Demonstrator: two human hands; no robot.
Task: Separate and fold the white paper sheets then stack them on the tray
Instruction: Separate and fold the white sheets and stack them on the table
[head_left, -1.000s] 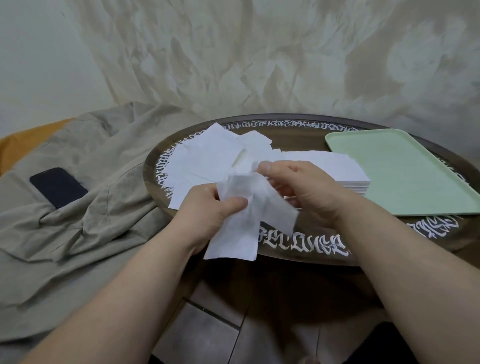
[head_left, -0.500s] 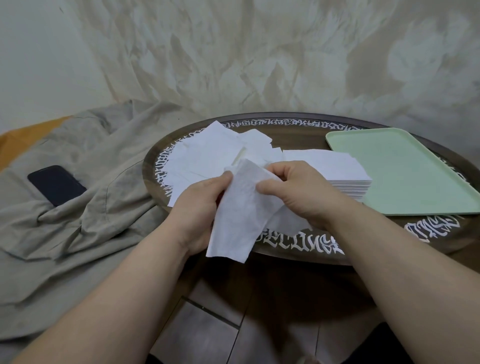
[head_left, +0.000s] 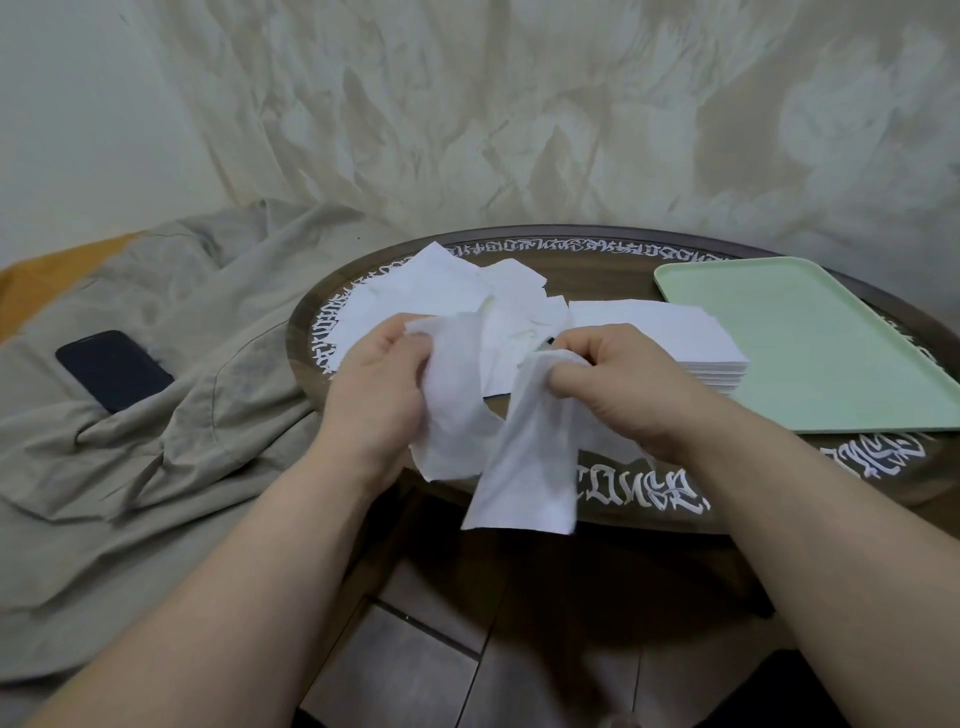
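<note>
The fingertips of both hands are hidden in the paper, and the tray (head_left: 810, 338) is cut off at the right edge. The left hand (head_left: 379, 384) pinches one white sheet (head_left: 457, 415) with fingers curled on its top. The right hand (head_left: 618, 384) pinches a second sheet (head_left: 530, 467) in the same way. Both sheets hang down with the long axis about vertical, in front of the near rim of the table (head_left: 649, 493); their lower parts overlap. Behind the hands a loose pile (head_left: 441, 296) of sheets lies on the table, and a neat stack (head_left: 675, 338) lies just beside the green tray. At left, a dark phone (head_left: 114, 369) lies on a grey cloth (head_left: 182, 441).
</note>
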